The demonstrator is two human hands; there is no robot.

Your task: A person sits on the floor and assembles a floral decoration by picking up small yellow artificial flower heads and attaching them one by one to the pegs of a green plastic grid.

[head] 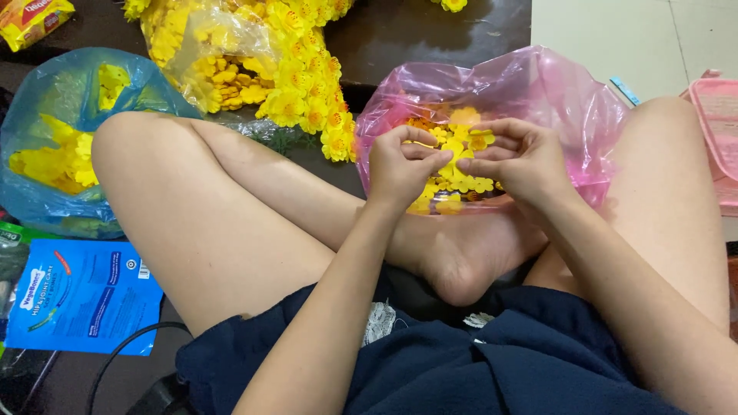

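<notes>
Both hands meet over the pink bag at twelve o'clock. The left hand and the right hand each pinch a yellow flower piece in a closed fingertip grip, keeping loose petals within reach below.

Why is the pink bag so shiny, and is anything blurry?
Head view: room light makes pale glare streaks on the crinkled pink plastic bag; the left hand and right hand, pinching yellow fabric petals, look sharp; the blue plastic bag at the edge is slightly softer.
</notes>
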